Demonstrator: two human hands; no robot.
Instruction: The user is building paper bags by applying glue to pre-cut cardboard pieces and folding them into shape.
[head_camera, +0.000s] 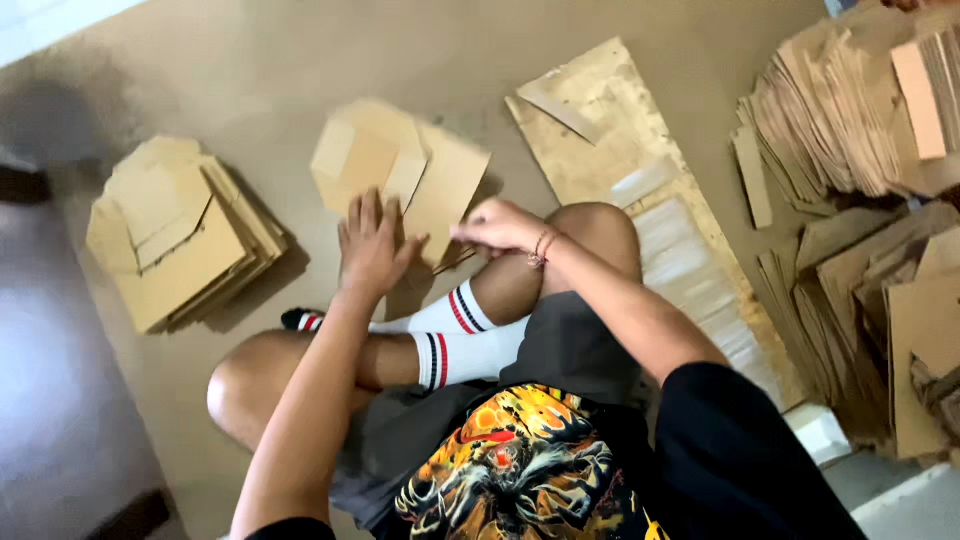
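— Left hand (370, 245)?
— Flat, fingers spread, pressing down on the folded cardboard piece (400, 175) lying on the floor (250, 70) just in front of the crossed legs. Grip apart, palm down, nothing clamped.
— Right hand (500, 225)?
— Resting over the raised right knee, fingers curled at the near edge of the same cardboard piece. Seemingly pinching a flap there, though hard to tell for sure, with the fingertips hidden behind the hand. Bracelet (541, 248) at the wrist.
— Around the piece?
— To the left, well apart, a neat stack of folded cardboard (180, 235), also on the floor. To the right, a long worn board (610, 130) running diagonally, partly under the knee. Beyond that, at the far right, big loose heaps of flat cardboard blanks (850, 120).
— Below the hands?
— White socks (460, 335) with red and dark stripes, grey shorts, black shirt with an orange print.
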